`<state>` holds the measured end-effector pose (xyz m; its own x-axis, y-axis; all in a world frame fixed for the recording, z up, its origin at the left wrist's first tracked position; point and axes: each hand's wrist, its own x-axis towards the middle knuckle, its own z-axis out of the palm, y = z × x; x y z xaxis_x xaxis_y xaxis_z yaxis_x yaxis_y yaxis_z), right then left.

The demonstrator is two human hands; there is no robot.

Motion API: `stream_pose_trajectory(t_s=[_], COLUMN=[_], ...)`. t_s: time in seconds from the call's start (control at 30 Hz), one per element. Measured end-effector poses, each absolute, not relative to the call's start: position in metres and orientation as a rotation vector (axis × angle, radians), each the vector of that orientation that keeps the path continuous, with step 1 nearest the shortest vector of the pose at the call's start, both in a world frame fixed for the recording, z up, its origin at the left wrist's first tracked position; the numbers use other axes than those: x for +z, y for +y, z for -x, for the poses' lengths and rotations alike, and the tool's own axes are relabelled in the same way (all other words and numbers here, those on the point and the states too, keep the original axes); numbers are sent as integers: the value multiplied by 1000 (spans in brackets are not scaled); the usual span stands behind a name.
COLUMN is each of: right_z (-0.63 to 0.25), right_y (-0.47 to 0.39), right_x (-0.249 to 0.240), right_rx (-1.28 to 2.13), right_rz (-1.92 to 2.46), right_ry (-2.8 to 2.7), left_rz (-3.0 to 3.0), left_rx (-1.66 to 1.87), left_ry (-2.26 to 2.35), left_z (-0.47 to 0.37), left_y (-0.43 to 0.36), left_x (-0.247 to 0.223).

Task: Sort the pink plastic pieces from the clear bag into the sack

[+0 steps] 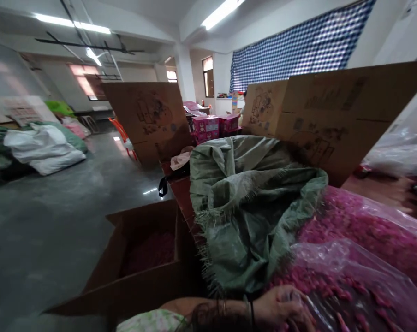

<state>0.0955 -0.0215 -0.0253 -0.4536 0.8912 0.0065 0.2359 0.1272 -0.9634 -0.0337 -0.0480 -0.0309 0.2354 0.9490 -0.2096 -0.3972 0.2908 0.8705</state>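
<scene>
My left hand point(285, 308) reaches in from the bottom left, with bracelets at the wrist. Its fingers are curled at the edge of a clear plastic bag point(333, 251), beside small pink pieces point(348, 288). The fingertips are partly hidden and blurred. Past the hand, the bag lies over a large heap of the same pink pieces. Right above my forearm a green woven sack point(243, 230) slumps on the table, its mouth frayed and folded open. My right hand is out of view.
An open cardboard box point(142, 281) with pink pieces inside stands left of the reddish table point(182, 196). Upright cardboard sheets point(153, 115) and a cardboard panel point(333, 106) rise behind the sack. Pink boxes point(205, 125) are stacked between them. White sacks point(45, 147) lie on the floor.
</scene>
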Motion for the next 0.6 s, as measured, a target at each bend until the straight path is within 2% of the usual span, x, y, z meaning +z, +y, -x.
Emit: stream_pose_trajectory(t_s=[0.1,0.2,0.43,0.6], right_z=[-113,-118,-135,-139], right_y=[-46,-59,-38,-43], right_x=[-20,-1,11,11], right_rx=[1312,1211,1810,2019], right_rz=[1261,1350,1229,1120], right_ry=[-1733,-1691,-987,-997], left_rz=[-887,-933,-787,-766], left_rx=[980,1068,1175,1069], left_ry=[923,914,864,905], left_z=[38,43,58,67], left_y=[-57,-57,-50,-53], left_x=[-4,17,18,13])
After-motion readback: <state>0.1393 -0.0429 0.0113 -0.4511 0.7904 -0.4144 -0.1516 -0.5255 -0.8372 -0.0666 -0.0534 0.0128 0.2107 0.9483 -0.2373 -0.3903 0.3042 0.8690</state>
